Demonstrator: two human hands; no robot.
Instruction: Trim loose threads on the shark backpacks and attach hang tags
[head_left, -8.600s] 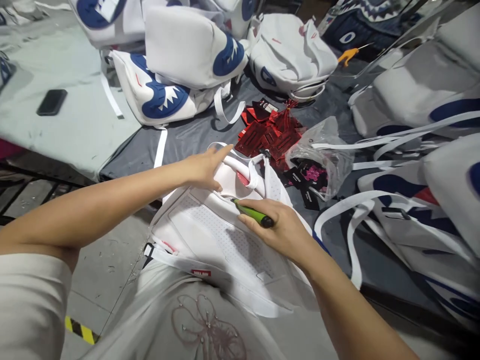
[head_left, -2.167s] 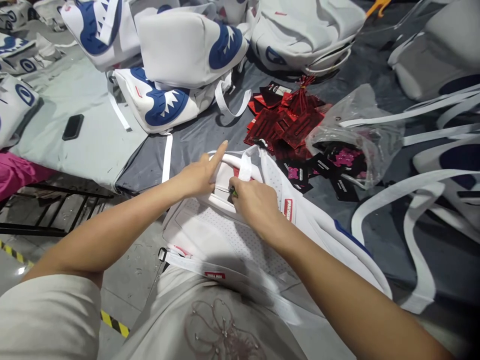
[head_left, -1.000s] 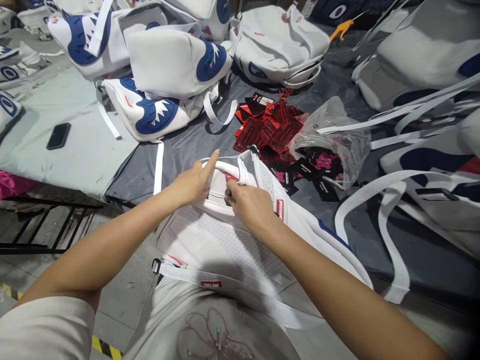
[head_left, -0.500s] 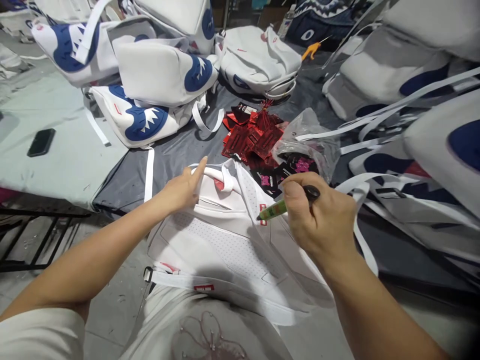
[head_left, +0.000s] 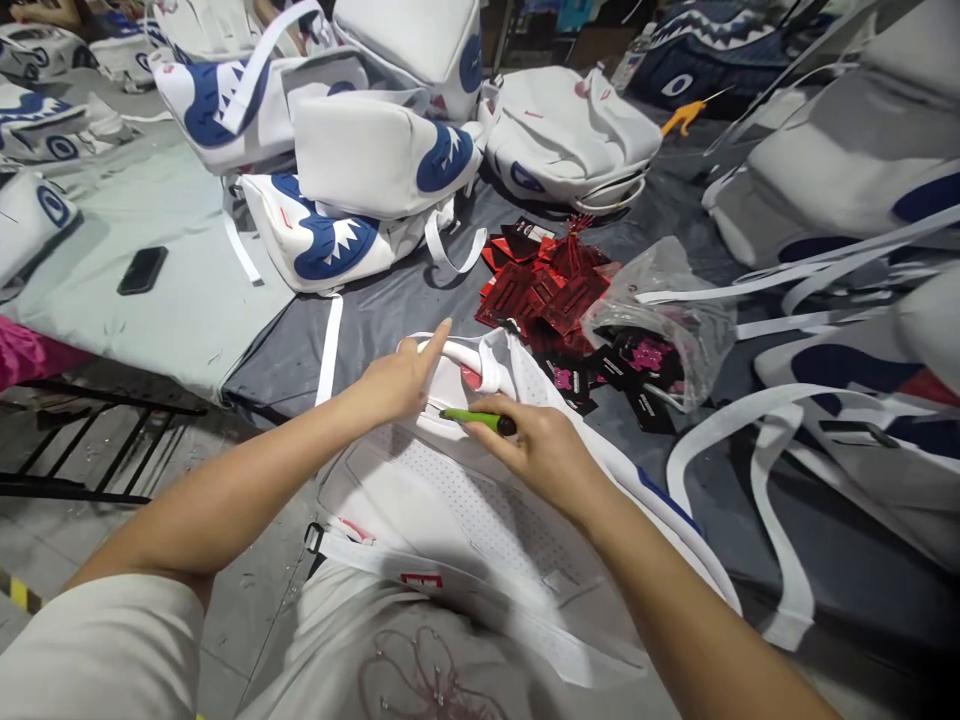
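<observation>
A white backpack [head_left: 480, 500] with a dotted mesh panel and straps lies across my lap, leaning on the table edge. My left hand [head_left: 401, 385] grips its top by the handle, index finger stretched out and the other fingers curled on the fabric. In my right hand [head_left: 536, 435] is a slim green pen-shaped tool [head_left: 472, 416] with a dark rear end. Its thin tip points left, at the zipper seam beside my left fingers. Whether the tip touches the fabric I cannot tell.
Red tags [head_left: 544, 290] and black tags with pink figures [head_left: 641, 365], partly in a clear plastic bag [head_left: 694, 320], lie beyond the backpack. White-and-blue bags [head_left: 352, 150] are stacked behind, with more bags [head_left: 810, 170] at right. A phone [head_left: 142, 270] lies at left.
My right hand has moved left with the green tool, from the strap's red label to the seam near my left hand. My left hand keeps its grip. The view has shifted left.
</observation>
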